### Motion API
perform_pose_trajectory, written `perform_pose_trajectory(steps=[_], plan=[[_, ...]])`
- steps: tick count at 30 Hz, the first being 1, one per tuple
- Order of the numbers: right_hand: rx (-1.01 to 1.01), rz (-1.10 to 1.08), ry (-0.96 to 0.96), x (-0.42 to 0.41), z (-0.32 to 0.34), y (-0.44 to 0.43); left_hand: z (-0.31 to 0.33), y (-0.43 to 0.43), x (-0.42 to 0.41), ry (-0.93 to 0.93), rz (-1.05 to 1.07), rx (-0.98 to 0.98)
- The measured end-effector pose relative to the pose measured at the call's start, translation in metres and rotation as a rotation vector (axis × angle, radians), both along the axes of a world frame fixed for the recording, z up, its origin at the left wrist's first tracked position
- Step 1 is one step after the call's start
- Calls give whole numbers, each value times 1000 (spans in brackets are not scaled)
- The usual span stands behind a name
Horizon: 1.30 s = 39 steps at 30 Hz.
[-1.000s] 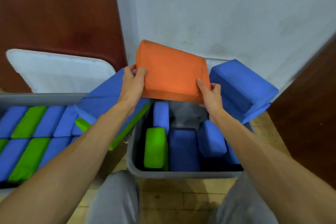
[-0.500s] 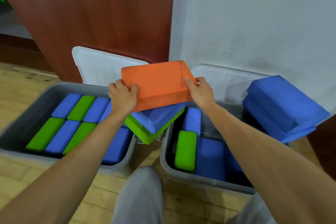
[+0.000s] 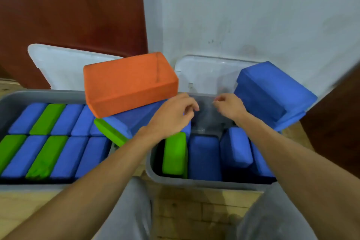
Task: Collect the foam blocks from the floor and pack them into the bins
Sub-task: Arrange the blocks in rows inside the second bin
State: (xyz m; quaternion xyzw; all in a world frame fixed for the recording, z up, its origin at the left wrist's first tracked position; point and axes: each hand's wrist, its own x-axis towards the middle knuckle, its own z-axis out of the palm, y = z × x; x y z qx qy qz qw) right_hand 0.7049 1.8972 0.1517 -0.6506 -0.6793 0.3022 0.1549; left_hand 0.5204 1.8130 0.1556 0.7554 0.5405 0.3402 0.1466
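The left hand and right hand are held empty, fingers loosely curled, above the half-filled right bin. Just beside them, the orange block is rested on a tilted blue block, probably parked there until room is made.

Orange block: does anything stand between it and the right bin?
Nothing visible. The orange block lies on a blue block over a green block between the bins; the right bin has an open rear gap.

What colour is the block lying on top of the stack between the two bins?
Orange block, plain in the head view.
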Motion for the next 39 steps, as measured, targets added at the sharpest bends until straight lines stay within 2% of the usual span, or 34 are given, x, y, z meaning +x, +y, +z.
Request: perform_pose_trajectory(steps=[4, 6, 11, 13, 17, 23, 26, 28, 34, 39], plan=[[-129, 60, -110, 37, -53, 5, -78, 23, 21, 182, -12, -386], [-166, 115, -168, 41, -79, 9, -110, 32, 23, 264, 43, -470], [-241, 278, -261, 29, -148, 35, -162, 48, 25, 365, 200, -505], [-259, 328, -285, 22, -176, 47, -173, 51, 26, 403, 267, -461], [-287, 435, -369, 5, -218, 68, -181, 50, 24, 366, 332, -351], [-372, 555, -479, -12, -265, 76, -184, 50, 24, 330, 358, -343], [-409, 545, -526, -10, -275, 76, -183, 51, 27, 350, 371, -352], [-354, 514, -516, -11, -272, 78, -183, 51, 27, 360, 382, -362], [-321, 559, -514, -13, -218, 82, -190, 44, 36, 386, 379, -329], [-481, 541, -400, 6, -197, 70, -191, 46, 39, 364, 360, -335]])
